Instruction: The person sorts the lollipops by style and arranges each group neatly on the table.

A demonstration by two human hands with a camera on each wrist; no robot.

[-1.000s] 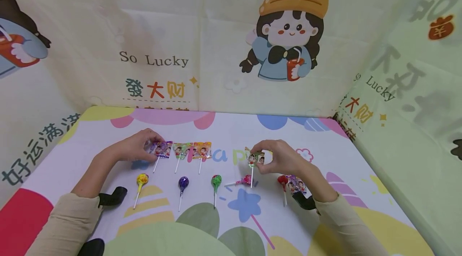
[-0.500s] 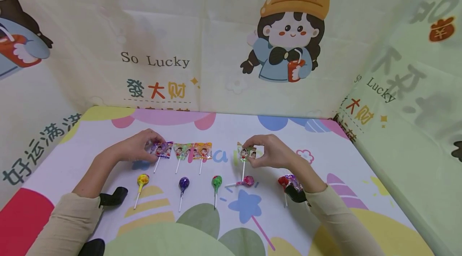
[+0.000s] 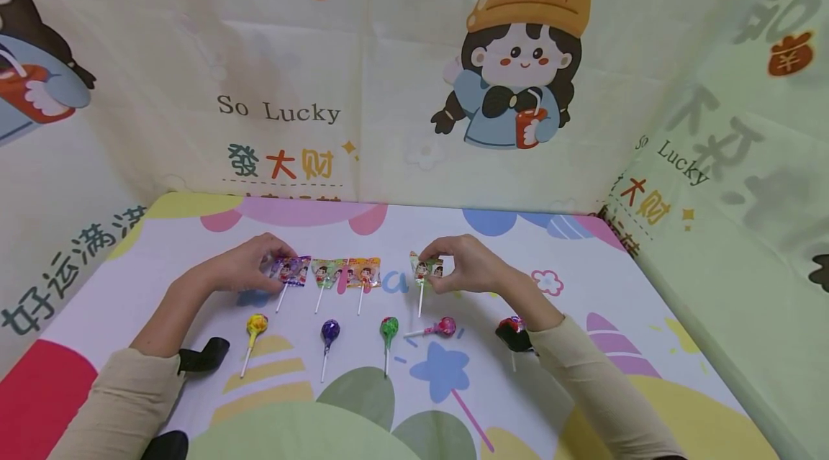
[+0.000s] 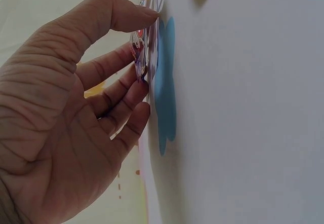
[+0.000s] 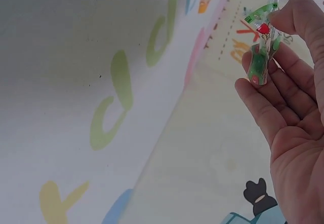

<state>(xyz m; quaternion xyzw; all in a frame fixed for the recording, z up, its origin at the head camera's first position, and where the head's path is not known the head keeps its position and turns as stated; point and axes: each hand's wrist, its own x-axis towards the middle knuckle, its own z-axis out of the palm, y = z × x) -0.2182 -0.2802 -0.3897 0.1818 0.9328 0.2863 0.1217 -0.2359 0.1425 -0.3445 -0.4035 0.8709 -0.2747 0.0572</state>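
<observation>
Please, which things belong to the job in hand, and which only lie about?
Probably the job:
flat purple lollipop, pinched by left fingers
flat green lollipop, pinched by right fingers
second flat green lollipop and flat orange lollipop, lying between

Probably only lying about:
yellow round lollipop
purple round lollipop
green round lollipop
pink lollipop
partly hidden lollipop

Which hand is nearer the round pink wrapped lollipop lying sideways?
Right: the right hand is just beyond the round pink wrapped lollipop; the left hand is farther off, to its left.
</observation>
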